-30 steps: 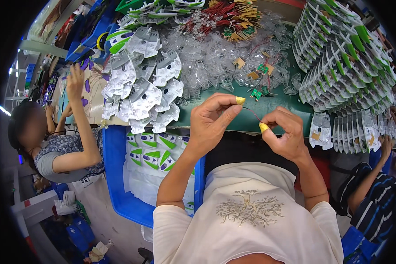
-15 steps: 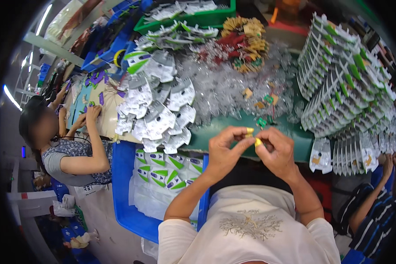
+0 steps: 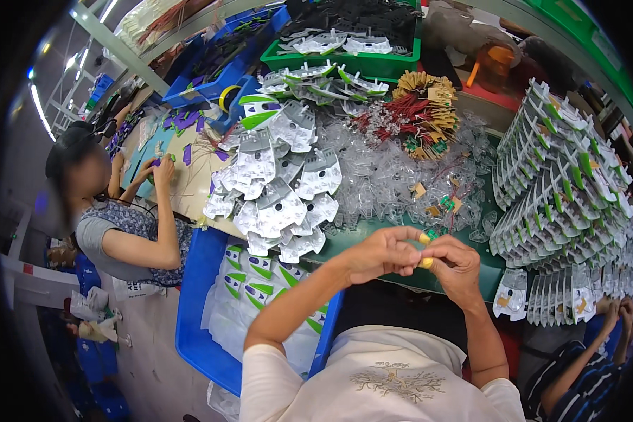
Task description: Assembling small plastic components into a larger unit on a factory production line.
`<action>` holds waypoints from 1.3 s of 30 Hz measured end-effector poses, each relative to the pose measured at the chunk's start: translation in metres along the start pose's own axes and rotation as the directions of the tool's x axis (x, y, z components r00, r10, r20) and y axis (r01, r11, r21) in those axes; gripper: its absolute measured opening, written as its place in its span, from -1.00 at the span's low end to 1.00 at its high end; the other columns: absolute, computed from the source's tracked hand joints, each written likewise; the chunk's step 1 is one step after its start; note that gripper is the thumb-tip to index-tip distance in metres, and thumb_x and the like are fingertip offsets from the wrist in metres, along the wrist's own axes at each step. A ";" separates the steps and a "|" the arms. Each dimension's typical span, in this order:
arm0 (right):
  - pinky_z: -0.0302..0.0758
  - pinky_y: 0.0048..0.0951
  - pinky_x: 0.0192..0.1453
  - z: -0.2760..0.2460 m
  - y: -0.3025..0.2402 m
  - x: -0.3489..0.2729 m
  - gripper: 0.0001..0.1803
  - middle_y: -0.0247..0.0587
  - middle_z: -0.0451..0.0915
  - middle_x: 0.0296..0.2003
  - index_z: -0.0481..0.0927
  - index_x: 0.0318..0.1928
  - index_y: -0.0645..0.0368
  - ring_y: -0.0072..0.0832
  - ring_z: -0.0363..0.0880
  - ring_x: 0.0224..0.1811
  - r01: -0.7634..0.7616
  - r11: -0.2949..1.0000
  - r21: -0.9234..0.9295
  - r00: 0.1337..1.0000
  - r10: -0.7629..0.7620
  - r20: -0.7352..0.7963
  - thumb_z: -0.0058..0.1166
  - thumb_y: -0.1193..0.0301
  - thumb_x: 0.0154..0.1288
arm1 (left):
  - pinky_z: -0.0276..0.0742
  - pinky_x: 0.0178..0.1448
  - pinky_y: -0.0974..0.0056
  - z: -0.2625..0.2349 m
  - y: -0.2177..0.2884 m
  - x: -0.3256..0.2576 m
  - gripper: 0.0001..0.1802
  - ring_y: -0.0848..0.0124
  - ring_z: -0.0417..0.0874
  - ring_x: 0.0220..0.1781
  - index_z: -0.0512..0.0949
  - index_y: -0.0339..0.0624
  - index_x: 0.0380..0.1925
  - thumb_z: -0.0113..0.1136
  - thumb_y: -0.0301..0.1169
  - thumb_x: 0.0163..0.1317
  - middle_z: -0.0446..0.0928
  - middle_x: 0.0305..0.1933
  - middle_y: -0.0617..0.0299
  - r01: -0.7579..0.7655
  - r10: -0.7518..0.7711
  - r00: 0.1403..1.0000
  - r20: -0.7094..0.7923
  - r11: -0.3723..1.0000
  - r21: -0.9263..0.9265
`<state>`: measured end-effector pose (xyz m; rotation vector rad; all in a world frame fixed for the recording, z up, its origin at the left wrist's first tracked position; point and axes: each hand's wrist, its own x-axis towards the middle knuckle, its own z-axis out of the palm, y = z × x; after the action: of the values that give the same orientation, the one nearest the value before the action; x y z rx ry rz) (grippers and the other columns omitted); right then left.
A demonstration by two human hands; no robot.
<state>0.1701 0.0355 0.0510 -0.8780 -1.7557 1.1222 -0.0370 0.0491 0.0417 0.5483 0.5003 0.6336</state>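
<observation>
My left hand (image 3: 383, 254) and my right hand (image 3: 457, 266) meet above the near edge of the green work surface (image 3: 359, 235). Yellow covers sit on some fingertips. The fingers of both hands are pinched together at the same spot, and whatever lies between them is too small or hidden to name. Just beyond my fingertips shows a small green circuit board (image 3: 432, 233), partly covered by the hands. Farther back, another green board with tan pieces (image 3: 446, 203) lies among clear plastic parts (image 3: 380, 179).
White-and-grey shells (image 3: 274, 204) pile up at left. Tall stacks of shells with green trim (image 3: 563, 190) stand at right. Red wires with tan ends (image 3: 425, 112) lie behind. A blue bin (image 3: 193, 330) holds green-and-white pieces. A co-worker (image 3: 130, 235) works at left, another (image 3: 584, 366) at right.
The whole view has shifted, so the bench appears lower and farther right. My hands have come closer together, fingertips now touching or overlapping near the small green board.
</observation>
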 end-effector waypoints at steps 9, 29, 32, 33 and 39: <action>0.41 -0.68 -0.21 -0.014 0.010 -0.021 -0.89 -0.33 0.46 -0.20 0.51 -0.18 0.33 -0.72 0.44 -0.28 -0.137 0.971 0.198 0.938 0.191 -0.288 0.02 0.70 0.30 | 0.60 0.01 0.19 -0.040 0.231 0.067 -0.54 0.24 0.69 -0.07 0.58 -0.16 0.09 0.35 -0.35 0.15 0.68 -0.17 0.11 0.028 0.880 0.342 0.330 -0.361 0.932; 0.20 -0.68 -0.53 -0.019 0.014 -0.054 -0.89 -0.38 0.48 -0.35 0.53 -0.30 0.32 -0.82 0.26 -0.56 -0.313 0.950 0.003 0.912 0.302 -0.279 0.12 0.70 0.14 | 0.36 0.15 -0.08 0.001 0.055 -0.018 -0.75 0.21 0.59 -0.14 0.61 -0.19 -0.15 0.16 -0.49 0.13 0.56 -0.23 0.18 0.136 0.528 0.615 0.586 -0.803 0.580; 0.21 -0.66 -0.55 -0.019 0.005 -0.047 -0.89 -0.34 0.52 -0.34 0.55 -0.29 0.32 -0.78 0.29 -0.58 -0.296 0.946 -0.134 0.943 0.267 -0.199 0.12 0.69 0.15 | 0.42 0.16 0.06 0.016 -0.036 -0.040 -0.71 0.31 0.59 -0.18 0.62 -0.28 -0.15 0.21 -0.48 0.08 0.57 -0.19 0.14 -0.076 0.487 0.688 0.538 -0.689 0.721; 0.21 -0.65 -0.55 -0.016 0.001 -0.046 -0.89 -0.32 0.53 -0.35 0.55 -0.28 0.32 -0.77 0.29 -0.58 -0.254 0.942 -0.217 0.963 0.228 -0.142 0.12 0.69 0.16 | 0.42 0.18 0.10 0.015 -0.059 -0.042 -0.71 0.32 0.59 -0.16 0.62 -0.27 -0.14 0.22 -0.48 0.09 0.57 -0.16 0.13 -0.061 0.484 0.726 0.488 -0.662 0.747; 0.52 -0.24 -0.40 0.006 0.016 -0.037 -0.84 -0.16 0.55 -0.32 0.55 -0.27 0.25 -0.23 0.61 -0.41 0.029 0.854 -0.519 0.998 0.002 0.059 0.19 0.59 0.08 | 0.34 0.31 0.02 -0.001 -0.097 -0.033 -0.57 0.17 0.53 0.15 0.59 -0.23 -0.13 0.43 -0.31 -0.02 0.54 -0.01 0.10 0.019 0.569 0.744 0.349 -0.541 0.841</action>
<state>0.1808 0.0067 0.0238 -1.1569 -2.1573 0.6631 -0.0210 -0.0382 -0.0091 2.6443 1.3284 0.7921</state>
